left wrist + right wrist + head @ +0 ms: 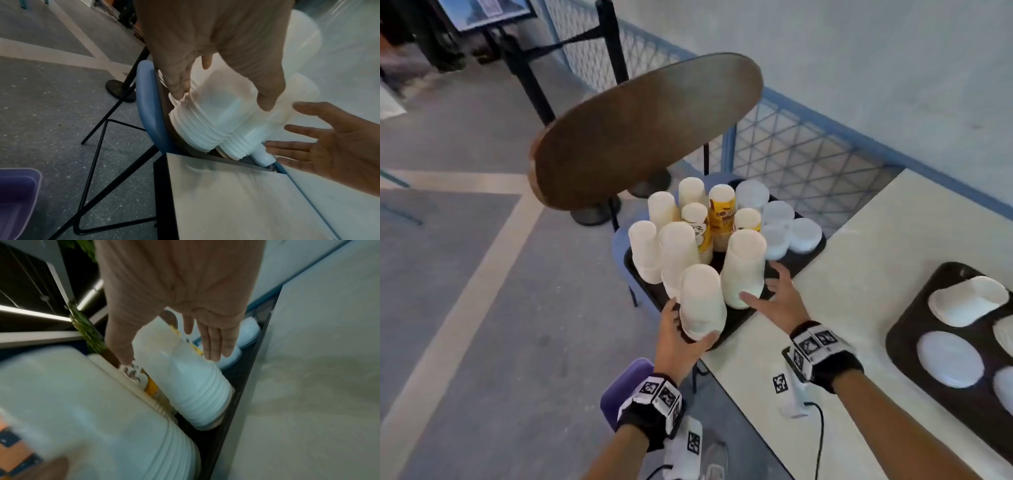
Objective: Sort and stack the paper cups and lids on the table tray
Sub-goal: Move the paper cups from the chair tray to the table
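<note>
White table | dark tray: inverted cup stacks, lids | left hand grips nearest stack | right hand spread, empty

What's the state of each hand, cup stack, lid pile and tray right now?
Left hand: grips the base of the nearest cup stack.
Right hand: open, fingers spread beside the next cup stack.
Other cup stacks: upside down, upright, on the dark tray.
Yellow cups: stacked, upside down.
Lids: in low piles on the tray's far side.
Second tray: on the table, holding plates.
</note>
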`<state>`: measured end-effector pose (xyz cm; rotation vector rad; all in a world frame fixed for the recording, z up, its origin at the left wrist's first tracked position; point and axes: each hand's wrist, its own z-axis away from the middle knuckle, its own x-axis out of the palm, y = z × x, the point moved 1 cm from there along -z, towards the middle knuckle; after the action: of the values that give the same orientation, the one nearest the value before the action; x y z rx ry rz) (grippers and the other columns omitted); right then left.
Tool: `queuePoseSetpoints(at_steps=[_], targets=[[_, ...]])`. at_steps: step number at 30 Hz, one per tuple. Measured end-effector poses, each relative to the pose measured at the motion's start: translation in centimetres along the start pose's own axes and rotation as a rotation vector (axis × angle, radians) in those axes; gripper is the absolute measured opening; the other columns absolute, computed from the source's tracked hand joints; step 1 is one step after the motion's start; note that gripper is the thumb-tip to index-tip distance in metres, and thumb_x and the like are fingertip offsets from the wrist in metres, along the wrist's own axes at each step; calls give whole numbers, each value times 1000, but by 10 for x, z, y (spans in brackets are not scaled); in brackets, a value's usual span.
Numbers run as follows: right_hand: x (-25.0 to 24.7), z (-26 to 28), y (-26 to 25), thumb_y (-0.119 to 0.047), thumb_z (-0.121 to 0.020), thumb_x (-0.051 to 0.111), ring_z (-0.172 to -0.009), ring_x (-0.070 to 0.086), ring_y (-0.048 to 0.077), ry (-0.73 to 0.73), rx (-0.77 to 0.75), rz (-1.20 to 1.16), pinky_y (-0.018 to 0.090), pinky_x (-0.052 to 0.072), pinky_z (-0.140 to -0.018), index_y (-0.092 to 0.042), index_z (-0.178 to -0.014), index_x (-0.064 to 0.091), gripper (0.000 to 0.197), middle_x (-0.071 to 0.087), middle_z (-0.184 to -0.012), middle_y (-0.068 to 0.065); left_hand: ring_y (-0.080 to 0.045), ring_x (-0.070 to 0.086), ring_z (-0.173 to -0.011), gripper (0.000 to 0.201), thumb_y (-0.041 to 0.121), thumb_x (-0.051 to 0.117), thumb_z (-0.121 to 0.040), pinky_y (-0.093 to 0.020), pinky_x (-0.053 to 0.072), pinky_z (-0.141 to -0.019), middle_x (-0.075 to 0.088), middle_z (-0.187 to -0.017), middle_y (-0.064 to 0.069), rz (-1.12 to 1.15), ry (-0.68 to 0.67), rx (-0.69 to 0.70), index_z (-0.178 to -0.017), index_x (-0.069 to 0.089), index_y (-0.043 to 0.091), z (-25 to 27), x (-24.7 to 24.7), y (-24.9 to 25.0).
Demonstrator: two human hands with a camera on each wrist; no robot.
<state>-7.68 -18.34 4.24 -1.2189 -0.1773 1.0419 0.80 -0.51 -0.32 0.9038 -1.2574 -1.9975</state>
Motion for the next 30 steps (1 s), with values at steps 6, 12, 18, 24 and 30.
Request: queuePoseSetpoints(at_steps=[6,12,18,24,30], targets=[[26,-41,4,-25,-61,86,-129,43,29,50,68,32,41,36,-107,-16,-143,22,104,46,-140,6,-11,46,-113,91,38,86,-53,-27,40,-91,47,-127,7,-95,-21,-45,-127,34,27,-29,11,-9],[33,-55,19,-42,-60,84,-125,47,32,46,115,227,46,35,-106,-22,-141,24,103,52,-134,5,-21,51,-115,98,39,86,-55,-31,44,-91,50,-126,6,-219,44,-112,-132,27,24,-35,19,-10],[35,-50,17,-42,-61,82,-121,50,32,82,68,230,44,36,-104,-19,-135,29,94,56,-128,4,-25,54,-112,92,35,85,-58,-27,38,-82,46,-107,12,-266,83,-81,-129,30,23,-33,18,-11],[33,-38,19,-35,-57,86,-117,54,28,151,-10,95,38,45,-94,-17,-131,36,92,57,-125,5,-28,50,-116,96,29,86,-58,-30,39,-90,53,-124,-6,-312,78,-98,-134,31,12,-32,14,-18],[0,-12,33,-24,-50,90,-109,54,14,240,-34,-97,23,43,-88,-16,-129,44,91,56,-114,-6,-32,48,-117,98,24,88,-55,-38,40,-98,52,-127,-11,-369,30,-74,-135,33,9,-34,15,-16]])
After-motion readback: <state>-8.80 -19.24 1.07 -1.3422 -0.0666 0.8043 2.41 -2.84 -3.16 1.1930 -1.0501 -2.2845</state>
